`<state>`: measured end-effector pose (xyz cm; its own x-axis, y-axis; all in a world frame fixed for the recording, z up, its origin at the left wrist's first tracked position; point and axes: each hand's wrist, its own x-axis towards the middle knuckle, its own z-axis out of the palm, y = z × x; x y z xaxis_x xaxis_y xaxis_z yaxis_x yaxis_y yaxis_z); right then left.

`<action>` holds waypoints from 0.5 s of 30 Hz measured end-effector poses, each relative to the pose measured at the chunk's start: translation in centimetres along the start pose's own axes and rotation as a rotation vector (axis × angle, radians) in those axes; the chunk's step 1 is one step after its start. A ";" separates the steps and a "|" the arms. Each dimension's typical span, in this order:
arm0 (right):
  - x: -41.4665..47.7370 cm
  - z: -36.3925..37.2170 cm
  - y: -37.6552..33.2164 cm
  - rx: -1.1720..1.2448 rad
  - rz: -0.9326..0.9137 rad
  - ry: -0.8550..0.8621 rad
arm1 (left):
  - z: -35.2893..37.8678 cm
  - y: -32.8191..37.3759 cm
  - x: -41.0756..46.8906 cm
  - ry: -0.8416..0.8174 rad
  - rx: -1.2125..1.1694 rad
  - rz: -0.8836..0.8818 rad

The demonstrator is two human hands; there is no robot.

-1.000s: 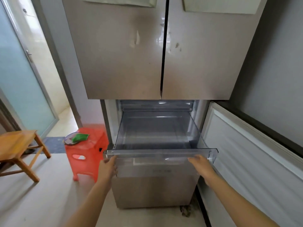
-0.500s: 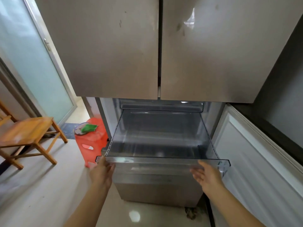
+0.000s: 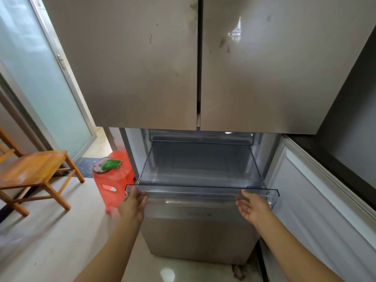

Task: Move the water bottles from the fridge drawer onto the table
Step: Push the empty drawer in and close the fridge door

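A clear plastic fridge drawer (image 3: 201,189) is pulled out below the two closed upper fridge doors (image 3: 142,64). Its inside looks bare; I see no water bottle in it. My left hand (image 3: 133,204) touches the drawer's front lip at its left end with straight fingers. At the right end, my right hand (image 3: 253,206) is held palm-up just below the front lip, fingers relaxed and holding nothing.
An open lower fridge door (image 3: 317,200) stands to the right. A red plastic stool (image 3: 114,176) with a plate and green cloth (image 3: 110,163) sits left of the fridge. A wooden stool (image 3: 34,169) and a frosted glass door (image 3: 40,78) lie farther left.
The camera has tilted up and come closer. My right hand has let go of the drawer's front lip and turned palm-up below it; my left hand stays at the left end.
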<state>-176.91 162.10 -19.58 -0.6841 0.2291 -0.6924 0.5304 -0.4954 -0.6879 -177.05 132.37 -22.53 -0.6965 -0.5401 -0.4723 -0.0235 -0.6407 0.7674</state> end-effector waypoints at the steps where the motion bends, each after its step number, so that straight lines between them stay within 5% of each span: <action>1: 0.3 -0.1 -0.1 -0.007 0.003 0.007 | 0.0 -0.1 0.1 -0.001 0.007 0.003; 15: 2.8 1.9 -3.1 -0.040 -0.007 -0.064 | 3.3 0.4 2.4 -0.010 -0.023 -0.016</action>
<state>-181.42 162.70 -18.93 -0.7180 0.1776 -0.6730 0.5440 -0.4600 -0.7018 -181.14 132.61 -21.90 -0.7030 -0.5246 -0.4802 -0.0184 -0.6615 0.7497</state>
